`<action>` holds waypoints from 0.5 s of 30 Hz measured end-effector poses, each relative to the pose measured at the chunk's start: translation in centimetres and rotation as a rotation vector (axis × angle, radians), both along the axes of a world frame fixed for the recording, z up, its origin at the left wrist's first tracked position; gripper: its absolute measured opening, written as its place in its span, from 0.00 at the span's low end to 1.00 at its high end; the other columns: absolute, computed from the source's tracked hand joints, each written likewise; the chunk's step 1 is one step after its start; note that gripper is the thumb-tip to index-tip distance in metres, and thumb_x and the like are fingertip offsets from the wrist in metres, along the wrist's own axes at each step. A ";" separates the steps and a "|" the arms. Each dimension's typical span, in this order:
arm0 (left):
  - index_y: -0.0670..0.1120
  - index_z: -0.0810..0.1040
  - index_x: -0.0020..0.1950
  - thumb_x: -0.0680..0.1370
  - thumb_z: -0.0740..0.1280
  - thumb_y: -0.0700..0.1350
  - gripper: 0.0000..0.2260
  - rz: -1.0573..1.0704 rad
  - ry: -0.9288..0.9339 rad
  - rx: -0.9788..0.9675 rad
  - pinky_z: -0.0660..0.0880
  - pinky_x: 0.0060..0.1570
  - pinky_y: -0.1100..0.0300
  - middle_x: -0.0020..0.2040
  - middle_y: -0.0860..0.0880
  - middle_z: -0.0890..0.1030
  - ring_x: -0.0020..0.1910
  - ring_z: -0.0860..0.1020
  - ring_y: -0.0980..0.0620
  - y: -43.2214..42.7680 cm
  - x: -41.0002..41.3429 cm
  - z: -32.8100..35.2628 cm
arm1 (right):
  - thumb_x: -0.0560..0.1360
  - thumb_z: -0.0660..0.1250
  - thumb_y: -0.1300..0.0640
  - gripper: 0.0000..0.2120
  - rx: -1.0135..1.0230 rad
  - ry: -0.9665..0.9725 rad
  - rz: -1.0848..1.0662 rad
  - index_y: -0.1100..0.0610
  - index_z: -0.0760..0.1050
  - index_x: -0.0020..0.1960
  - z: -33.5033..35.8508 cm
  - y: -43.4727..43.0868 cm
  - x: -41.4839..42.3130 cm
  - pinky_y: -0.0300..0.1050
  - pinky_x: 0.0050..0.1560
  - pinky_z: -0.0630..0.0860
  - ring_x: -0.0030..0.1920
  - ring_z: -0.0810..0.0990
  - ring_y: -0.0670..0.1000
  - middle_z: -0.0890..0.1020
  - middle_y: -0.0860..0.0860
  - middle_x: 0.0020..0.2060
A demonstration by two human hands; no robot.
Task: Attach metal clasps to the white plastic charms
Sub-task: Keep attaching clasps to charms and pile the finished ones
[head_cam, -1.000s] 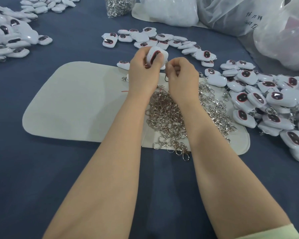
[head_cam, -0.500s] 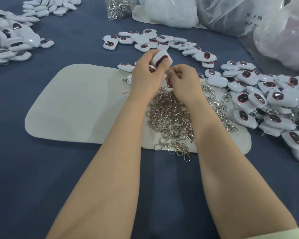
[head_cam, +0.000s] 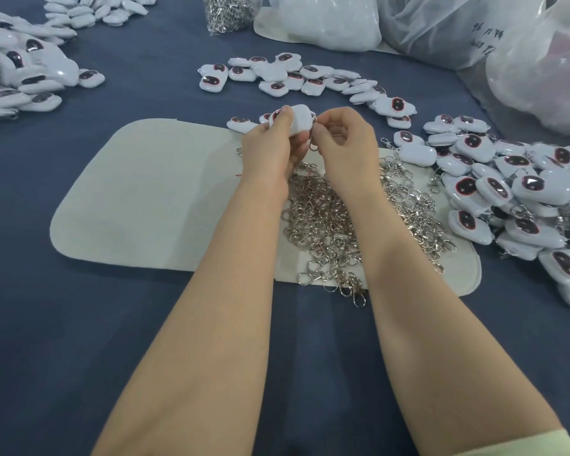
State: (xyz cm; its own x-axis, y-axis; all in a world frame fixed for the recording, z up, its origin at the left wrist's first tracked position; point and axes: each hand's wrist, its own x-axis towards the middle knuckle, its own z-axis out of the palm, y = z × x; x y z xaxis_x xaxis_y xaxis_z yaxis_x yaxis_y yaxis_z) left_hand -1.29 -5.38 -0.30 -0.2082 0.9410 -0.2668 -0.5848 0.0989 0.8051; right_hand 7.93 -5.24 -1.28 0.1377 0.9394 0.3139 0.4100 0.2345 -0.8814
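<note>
Left hand [head_cam: 270,149]: charm [head_cam: 300,120]; right hand [head_cam: 343,143]: clasp [head_cam: 313,147]

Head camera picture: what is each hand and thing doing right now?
left hand: grips the held charm, lifted above the mat.
right hand: pinches a clasp at the held charm's edge.
held charm: off the table, between both hands.
clasp: hangs below the fingers; hooked on or not, cannot tell.
clasp pile: loose heap on the mat.
mat: flat on the table.
</note>
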 end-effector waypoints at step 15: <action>0.47 0.74 0.46 0.80 0.62 0.45 0.05 0.030 0.356 0.111 0.72 0.31 0.65 0.38 0.49 0.77 0.30 0.75 0.57 -0.4 0.3 0.2 | 0.80 0.59 0.59 0.04 0.028 -0.182 0.027 0.55 0.71 0.47 -0.4 0.0 0.6 0.36 0.41 0.71 0.38 0.74 0.46 0.77 0.47 0.38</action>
State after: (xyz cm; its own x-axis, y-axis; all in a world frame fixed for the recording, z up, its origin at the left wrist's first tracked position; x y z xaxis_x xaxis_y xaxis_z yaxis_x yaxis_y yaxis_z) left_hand -0.98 -5.74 -0.14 -0.2973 0.9522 -0.0701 -0.2680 -0.0128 0.9633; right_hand 8.52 -5.20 -1.69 0.0506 0.9326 0.3573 0.5556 0.2710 -0.7861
